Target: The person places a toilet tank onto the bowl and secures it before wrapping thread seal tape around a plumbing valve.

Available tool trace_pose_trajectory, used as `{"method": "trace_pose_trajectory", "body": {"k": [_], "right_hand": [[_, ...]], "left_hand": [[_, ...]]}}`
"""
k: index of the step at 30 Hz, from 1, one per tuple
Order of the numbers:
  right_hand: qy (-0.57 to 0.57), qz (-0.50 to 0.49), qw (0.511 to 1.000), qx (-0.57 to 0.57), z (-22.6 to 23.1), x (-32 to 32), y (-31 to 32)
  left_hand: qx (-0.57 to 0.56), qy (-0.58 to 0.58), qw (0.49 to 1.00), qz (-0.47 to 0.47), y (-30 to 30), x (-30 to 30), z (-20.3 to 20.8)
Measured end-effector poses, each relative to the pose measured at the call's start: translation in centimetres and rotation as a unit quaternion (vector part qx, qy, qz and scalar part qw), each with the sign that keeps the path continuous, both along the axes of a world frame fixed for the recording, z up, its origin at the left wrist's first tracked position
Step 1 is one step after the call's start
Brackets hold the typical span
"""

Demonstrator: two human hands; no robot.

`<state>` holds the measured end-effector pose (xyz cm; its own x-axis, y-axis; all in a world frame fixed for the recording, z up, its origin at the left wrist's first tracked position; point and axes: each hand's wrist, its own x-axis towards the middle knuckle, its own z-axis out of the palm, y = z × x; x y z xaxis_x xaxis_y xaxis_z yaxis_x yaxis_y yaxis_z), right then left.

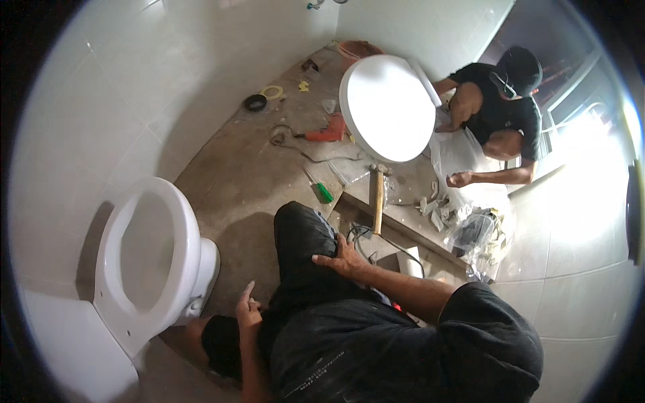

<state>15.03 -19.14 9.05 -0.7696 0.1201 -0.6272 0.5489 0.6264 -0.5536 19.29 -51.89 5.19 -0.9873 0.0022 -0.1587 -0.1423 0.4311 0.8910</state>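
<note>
My right hand (343,260) rests on my bent knee, thumb spread from the fingers, holding nothing. Low beside my other leg, my left hand (249,303) hangs with a finger stretched out and nothing visible in it. Nearest to that hand stands a white toilet bowl (201,269), its rim bare of seat and lid. Beyond my knee lie a green-handled screwdriver (325,193) and a hammer (378,201) with a wooden handle. A white oval toilet lid (390,107) is farther ahead; what supports it is hidden.
A co-worker (504,107) crouches at the far right by a clear plastic bag (460,154). A red power drill (327,129) with its cord, tape rolls (255,103) and a reddish bucket (359,51) lie farther off. Plastic scraps (474,232) litter the raised edge at right.
</note>
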Motion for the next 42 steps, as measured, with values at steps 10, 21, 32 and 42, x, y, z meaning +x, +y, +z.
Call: {"method": "trace_pose_trajectory", "body": {"k": [10, 21, 32, 42], "right_hand": [[0.043, 0.028, 0.995, -0.08, -4.6, -1.3, 3.3], [0.061, 0.043, 0.987, -0.139, -6.3, -2.3, 3.8], [0.064, 0.069, 0.978, -0.184, -6.5, -2.8, 5.0], [0.01, 0.142, 0.975, -0.173, -6.5, -5.0, 6.9]], "left_hand": [[-0.018, -0.104, 0.994, -0.022, -0.5, -0.5, -0.2], [-0.056, -0.051, 0.997, -0.021, -1.1, 0.1, -1.4], [-0.037, -0.029, 0.999, 0.003, -0.3, 1.0, -0.3], [-0.084, 0.053, 0.993, 0.06, 1.2, 2.1, 1.8]]}}
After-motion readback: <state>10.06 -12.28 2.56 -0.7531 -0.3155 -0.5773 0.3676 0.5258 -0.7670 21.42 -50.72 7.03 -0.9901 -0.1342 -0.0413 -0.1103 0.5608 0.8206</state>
